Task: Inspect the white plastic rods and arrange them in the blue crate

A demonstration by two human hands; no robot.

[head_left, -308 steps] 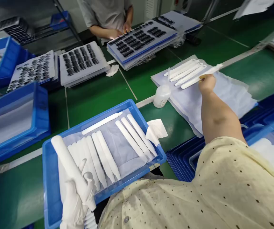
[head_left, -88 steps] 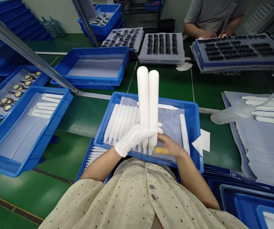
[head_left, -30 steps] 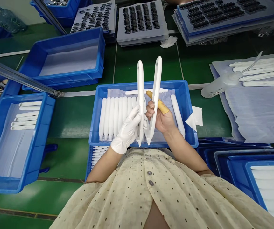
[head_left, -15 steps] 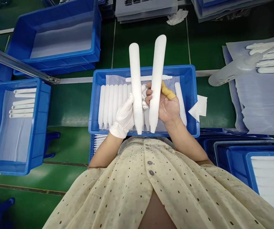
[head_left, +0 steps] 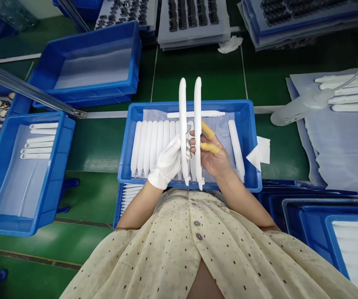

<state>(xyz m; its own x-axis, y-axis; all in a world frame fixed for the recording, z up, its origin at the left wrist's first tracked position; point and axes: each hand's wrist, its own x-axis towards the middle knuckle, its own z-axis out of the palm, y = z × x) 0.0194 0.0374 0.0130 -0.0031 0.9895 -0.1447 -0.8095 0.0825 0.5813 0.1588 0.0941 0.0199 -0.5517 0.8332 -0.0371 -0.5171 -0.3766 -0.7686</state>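
Note:
My left hand (head_left: 169, 162), in a white glove, grips a long white plastic piece (head_left: 183, 120) near its middle. In my bare right hand (head_left: 214, 155), with yellow finger cots on two digits, is a second white plastic piece (head_left: 198, 112). Both pieces stand side by side with their narrow edges towards me, a small gap between them; small tabs show at their near ends. Below them is a blue bin (head_left: 125, 143), lined with a pale sheet and holding a row of similar white pieces (head_left: 148, 145). One more piece (head_left: 236, 145) lies at the bin's right side.
On the left are a blue bin (head_left: 62, 141) with several white pieces and another blue bin (head_left: 88, 85) behind it. A clear squeeze bottle (head_left: 300, 109) rests at the right by stacked sheets (head_left: 347, 145). A metal rail (head_left: 32, 89) crosses the left side.
Both white pieces have turned from broad face to narrow edge and come lower, nearer my body. A second yellow finger cot now shows on my right hand. The view has tilted up slightly.

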